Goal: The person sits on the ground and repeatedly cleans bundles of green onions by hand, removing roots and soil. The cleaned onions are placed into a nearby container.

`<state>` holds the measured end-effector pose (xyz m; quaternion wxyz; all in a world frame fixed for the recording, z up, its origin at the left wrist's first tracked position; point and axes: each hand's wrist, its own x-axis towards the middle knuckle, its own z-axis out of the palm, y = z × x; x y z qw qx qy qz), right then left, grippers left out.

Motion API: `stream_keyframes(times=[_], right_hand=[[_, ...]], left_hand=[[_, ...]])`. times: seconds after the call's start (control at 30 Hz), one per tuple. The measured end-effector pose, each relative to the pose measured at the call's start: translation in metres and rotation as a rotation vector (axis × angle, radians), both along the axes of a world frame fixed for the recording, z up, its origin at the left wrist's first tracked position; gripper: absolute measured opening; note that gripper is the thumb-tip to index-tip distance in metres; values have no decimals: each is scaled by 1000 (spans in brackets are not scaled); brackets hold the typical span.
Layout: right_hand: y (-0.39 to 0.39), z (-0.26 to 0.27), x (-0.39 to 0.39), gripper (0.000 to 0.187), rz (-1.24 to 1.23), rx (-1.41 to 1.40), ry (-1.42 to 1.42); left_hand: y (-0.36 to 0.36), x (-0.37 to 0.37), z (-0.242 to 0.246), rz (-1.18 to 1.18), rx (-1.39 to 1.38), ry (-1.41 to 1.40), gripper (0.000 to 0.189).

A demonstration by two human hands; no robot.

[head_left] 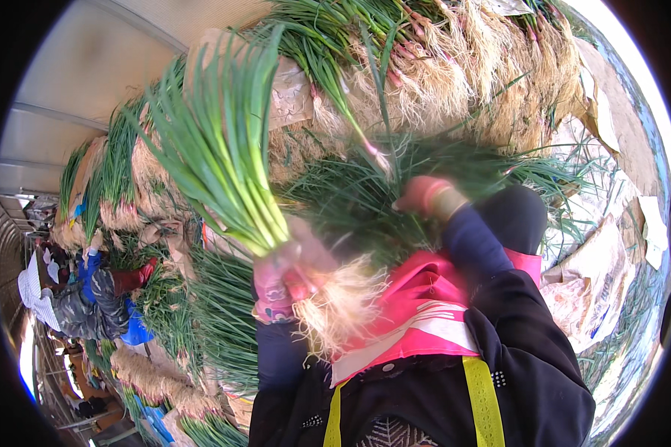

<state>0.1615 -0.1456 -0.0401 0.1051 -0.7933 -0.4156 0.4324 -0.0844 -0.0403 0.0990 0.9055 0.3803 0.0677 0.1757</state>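
My left hand (288, 262) grips a bunch of green onions (240, 167) near the root end. The green leaves fan upward, and the pale, stringy roots (341, 304) hang over my pink apron (419, 302). My right hand (428, 196), blurred, is over a heap of loose green onion leaves (363, 207) in front of my lap. Whether its fingers hold anything cannot be made out. Just beyond that hand, a single green onion (374, 151) with a pinkish base slants down toward the heap.
Rooted green onions (425, 61) are piled along the far side, with more bunches (126, 173) at the left. Another person (84, 296) in a brimmed hat sits at the left among onions. Crumpled sacking (592, 285) lies to my right. More onions (223, 313) lie by my left arm.
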Motion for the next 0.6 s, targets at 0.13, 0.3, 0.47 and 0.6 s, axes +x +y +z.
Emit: stream_keyframes(times=[0.13,0.3,0.47,0.6], right_hand=[[-9,20,-2,47,-319,273,414],[46,37,19,49,-649,757,-72],[80,26,-1,33,-447,448,321],[42,53,-34,28,-387,598,384]], left_hand=[[32,6,1,248,67,25,22],[57,32,-37,261,55,250,29],[46,35,-69,348,119,593,31],[33,34,-76,267,-50,357,24]])
